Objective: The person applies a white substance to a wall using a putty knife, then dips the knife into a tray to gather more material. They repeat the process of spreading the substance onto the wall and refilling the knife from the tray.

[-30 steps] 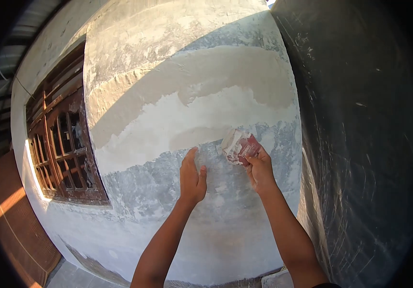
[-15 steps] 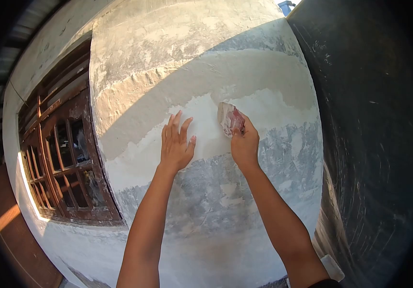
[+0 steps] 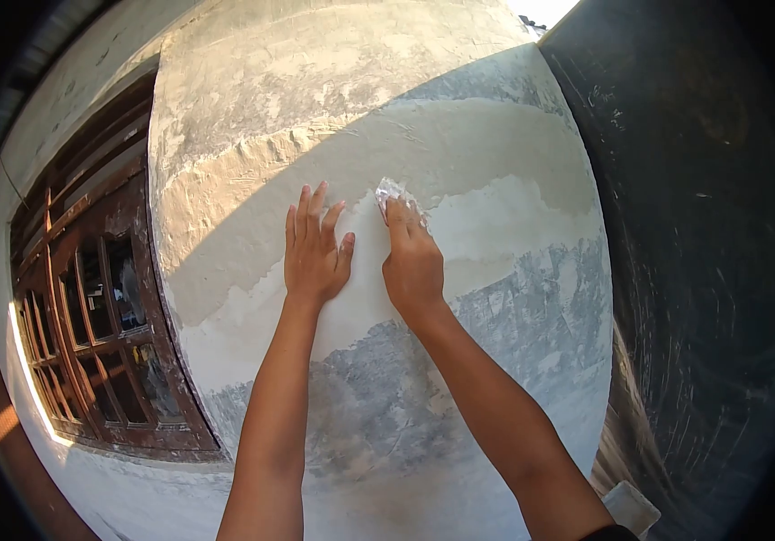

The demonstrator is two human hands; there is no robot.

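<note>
My right hand (image 3: pixel 412 270) grips a small putty scraper (image 3: pixel 398 196), its flat body smeared with white paste and partly covered by my fingers. The scraper overlaps the upper edge of a pale band of fresh putty (image 3: pixel 486 216) on the wall (image 3: pixel 378 406). To its left, my left hand (image 3: pixel 315 252) is open, fingers spread and pointing up, at the wall's surface over the same pale band. Grey, patchy plaster shows below both forearms.
A brown wooden window (image 3: pixel 99 307) with small panes is set in the wall at the left. Dark sheeting (image 3: pixel 703 252) hangs along the right side. Sunlight falls across the wall's upper left. A pale block-like object (image 3: pixel 631 510) lies low at the right, beside my elbow.
My right hand has moved left with the scraper, closer to my left hand, and turned so its back faces me. The left hand stays spread at the wall. The view has shifted slightly.
</note>
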